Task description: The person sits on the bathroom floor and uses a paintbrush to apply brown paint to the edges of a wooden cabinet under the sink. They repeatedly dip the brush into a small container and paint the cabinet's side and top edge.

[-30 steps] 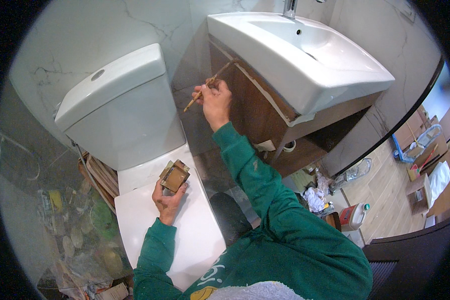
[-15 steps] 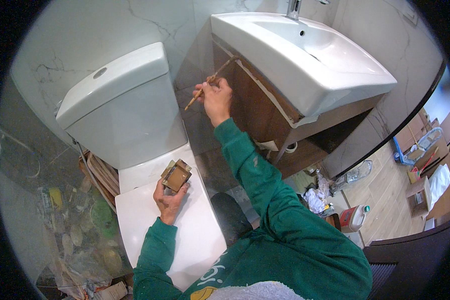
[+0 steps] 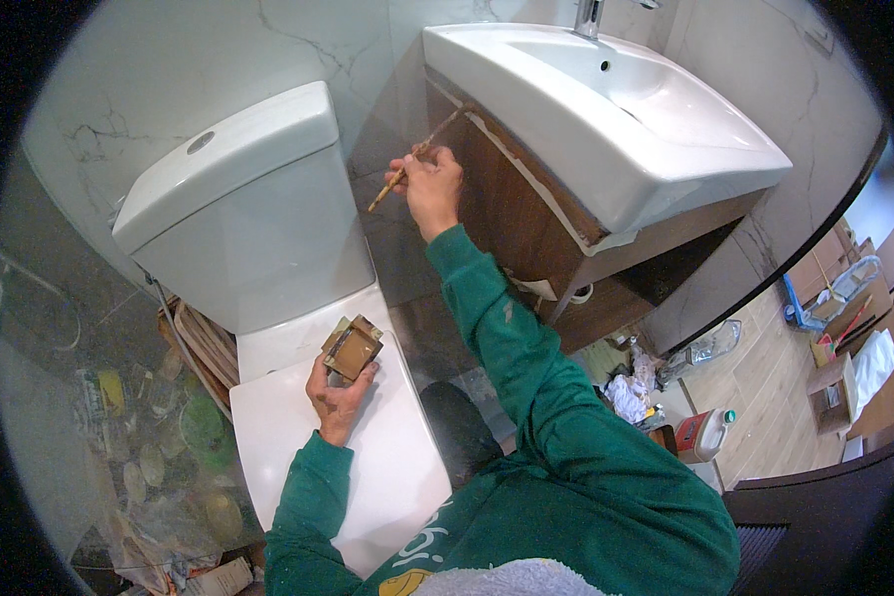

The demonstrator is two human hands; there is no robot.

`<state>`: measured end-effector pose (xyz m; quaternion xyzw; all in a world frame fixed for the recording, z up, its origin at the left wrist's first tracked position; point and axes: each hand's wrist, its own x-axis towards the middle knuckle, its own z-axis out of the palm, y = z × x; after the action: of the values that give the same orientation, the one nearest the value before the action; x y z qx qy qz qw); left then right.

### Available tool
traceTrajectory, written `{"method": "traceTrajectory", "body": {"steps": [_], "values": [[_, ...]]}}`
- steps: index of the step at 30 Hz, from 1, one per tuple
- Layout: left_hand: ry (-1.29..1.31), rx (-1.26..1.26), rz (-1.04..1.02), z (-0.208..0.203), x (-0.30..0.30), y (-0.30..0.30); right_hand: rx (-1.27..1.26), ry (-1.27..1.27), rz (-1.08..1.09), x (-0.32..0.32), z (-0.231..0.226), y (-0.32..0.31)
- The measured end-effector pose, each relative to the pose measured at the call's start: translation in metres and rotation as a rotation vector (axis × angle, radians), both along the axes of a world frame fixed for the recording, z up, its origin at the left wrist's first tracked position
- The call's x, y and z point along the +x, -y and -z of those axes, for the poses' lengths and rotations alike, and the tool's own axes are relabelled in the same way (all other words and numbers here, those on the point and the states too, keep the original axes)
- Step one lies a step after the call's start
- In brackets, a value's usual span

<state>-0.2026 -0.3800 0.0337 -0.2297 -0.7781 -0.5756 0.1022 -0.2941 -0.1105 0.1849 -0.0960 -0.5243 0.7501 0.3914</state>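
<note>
My right hand (image 3: 433, 189) pinches a thin paintbrush (image 3: 392, 185) with a worn, light wooden handle. Its tip reaches the upper side of the brown wooden vanity cabinet (image 3: 507, 204), close to the white strip (image 3: 536, 174) that runs beneath the white washbasin (image 3: 606, 139). Whether the bristles press on the wood is too small to tell. My left hand (image 3: 338, 399) grips a small square container (image 3: 353, 353) of brown paint from below, above the closed white toilet lid (image 3: 387, 477).
The toilet tank (image 3: 248, 199) stands left of the cabinet. Bags and bottles show behind glass at lower left, beside a bundle of wooden strips (image 3: 197, 343). A red and white canister (image 3: 703, 434) and crumpled plastic (image 3: 626, 392) lie on the floor to the right.
My right hand and the paintbrush have shifted very slightly along the top of the cabinet side. The left hand keeps the paint container in place.
</note>
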Motion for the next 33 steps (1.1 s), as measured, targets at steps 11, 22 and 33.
{"method": "traceTrajectory", "body": {"steps": [11, 22, 33], "values": [[0.025, 0.016, 0.023, -0.005, 0.004, -0.002, 0.010, 0.045, 0.004, -0.005, -0.006, -0.002], [0.021, 0.019, 0.004, -0.003, 0.003, -0.002, 0.095, 0.087, 0.001, -0.018, 0.006, -0.007], [-0.100, -0.042, -0.014, -0.004, 0.004, -0.003, 0.544, 0.141, 0.155, 0.129, 0.047, 0.060]]}}
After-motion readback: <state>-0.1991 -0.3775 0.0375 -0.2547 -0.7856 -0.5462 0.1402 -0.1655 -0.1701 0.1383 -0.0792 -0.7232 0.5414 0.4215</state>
